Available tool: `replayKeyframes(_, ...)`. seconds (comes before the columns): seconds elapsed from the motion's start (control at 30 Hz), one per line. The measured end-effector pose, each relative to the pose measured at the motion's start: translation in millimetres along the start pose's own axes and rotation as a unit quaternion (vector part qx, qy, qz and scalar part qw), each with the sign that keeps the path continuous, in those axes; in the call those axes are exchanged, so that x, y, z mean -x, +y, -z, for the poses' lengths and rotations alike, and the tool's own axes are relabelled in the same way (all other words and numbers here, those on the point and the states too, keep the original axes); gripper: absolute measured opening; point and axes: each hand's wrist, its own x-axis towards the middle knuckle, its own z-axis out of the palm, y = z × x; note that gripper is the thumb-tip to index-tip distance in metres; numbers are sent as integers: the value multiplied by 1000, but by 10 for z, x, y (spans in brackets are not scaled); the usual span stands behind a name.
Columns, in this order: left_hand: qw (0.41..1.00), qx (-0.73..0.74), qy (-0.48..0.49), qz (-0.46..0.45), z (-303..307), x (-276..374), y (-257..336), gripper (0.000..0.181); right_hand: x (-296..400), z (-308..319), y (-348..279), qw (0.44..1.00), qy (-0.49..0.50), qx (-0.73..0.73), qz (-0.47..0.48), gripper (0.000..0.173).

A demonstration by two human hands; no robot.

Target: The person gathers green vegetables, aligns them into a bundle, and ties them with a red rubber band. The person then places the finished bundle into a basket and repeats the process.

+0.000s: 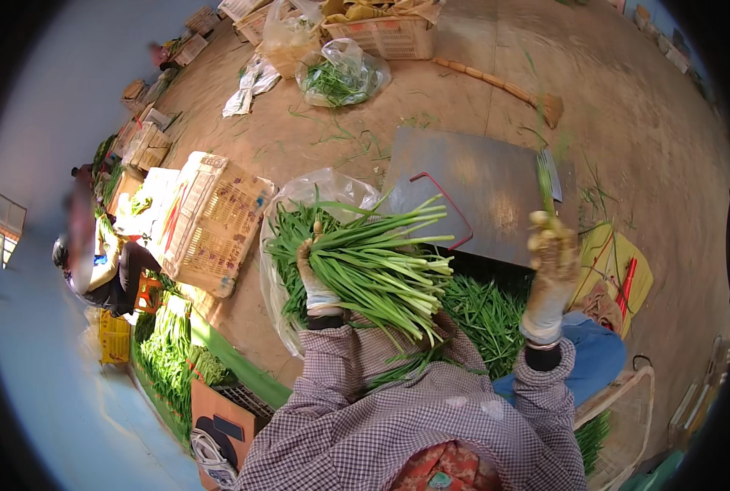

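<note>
My left hand [313, 270], in a soiled work glove, grips a thick bunch of green chives [383, 264] over my lap. The pale cut ends fan out to the right. My right hand [552, 251], gloved and blurred, is raised at the right with a few thin green stalks [544, 184] in its fingers. A clear plastic bag [279, 245] with more greens lies under and beside my left hand. Between my hands, loose green leaves [484, 319] are heaped below a grey metal sheet [438, 166]. Just beyond my right hand is a metal blade [552, 175].
A red bent rod [457, 212] rests on the metal sheet. Left stands a plastic crate [217, 227]; beyond it a person [107, 270] sits. Ahead lie a bag of greens [337, 80] and a broom [518, 92]. Red strips [627, 282] lie on a yellow piece [638, 264] at right.
</note>
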Motion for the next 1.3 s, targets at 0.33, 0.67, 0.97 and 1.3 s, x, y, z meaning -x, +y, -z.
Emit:
replayKeyframes(0.33,999,31,-33,28,-242,30,-71,51,193,-730,208,860,-429,266,83,17)
replayKeyframes(0.67,979,171,-107,27,23,-65,-47,20,170,-387,-91,969,-213,126,-17,16)
replayKeyframes(0.97,982,128,-137,-4,445,-250,69,35,788,748,50,803,-378,460,-14,29)
replayKeyframes(1.3,978,55,-202,12,99,-162,24,17,847,-709,11,951,-249,34,-180,11)
